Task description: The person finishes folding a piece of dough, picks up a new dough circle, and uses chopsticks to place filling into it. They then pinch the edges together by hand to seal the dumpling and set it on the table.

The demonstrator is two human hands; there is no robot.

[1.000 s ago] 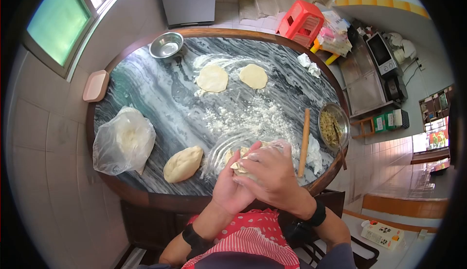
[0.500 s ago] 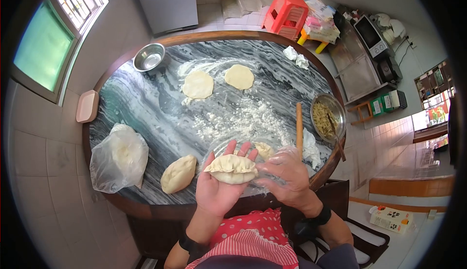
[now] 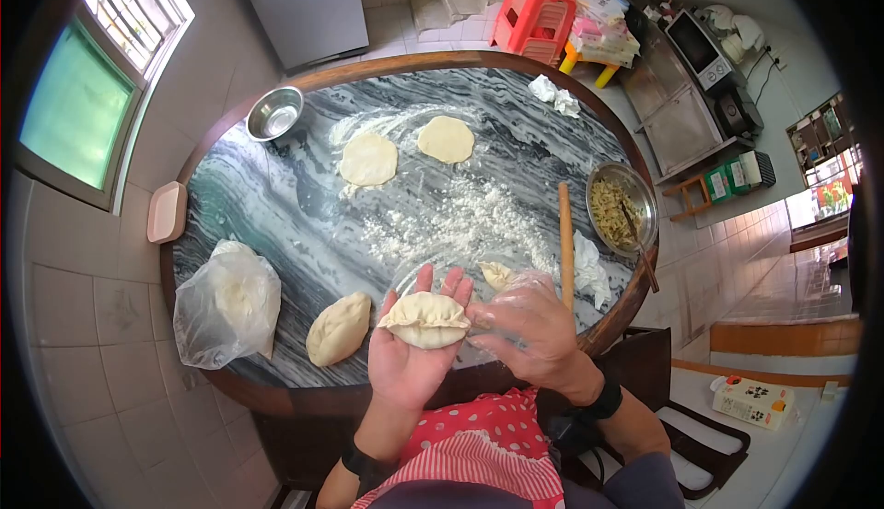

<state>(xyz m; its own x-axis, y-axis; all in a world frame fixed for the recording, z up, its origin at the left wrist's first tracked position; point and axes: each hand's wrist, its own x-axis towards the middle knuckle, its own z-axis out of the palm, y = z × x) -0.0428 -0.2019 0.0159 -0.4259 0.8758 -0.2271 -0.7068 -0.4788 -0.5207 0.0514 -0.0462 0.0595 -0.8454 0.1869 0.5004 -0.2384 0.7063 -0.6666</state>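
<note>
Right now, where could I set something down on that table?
The widest bare marble lies between the plastic bag, small metal bowl and left dough round. Another patch separates the right dough round from the filling bowl. It's crowded around the rolling pin, white wad, left hand and right hand.

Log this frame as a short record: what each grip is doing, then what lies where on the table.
Left grip: open, palm up, pleated dumpling resting on it
Right grip: beside the dumpling; contact unclear
Far side: two flat dough rounds, small metal bowl
Centre: scattered flour
Near left: dough lump, clear plastic bag
Right: rolling pin, larger metal bowl with chopped mixture
</note>
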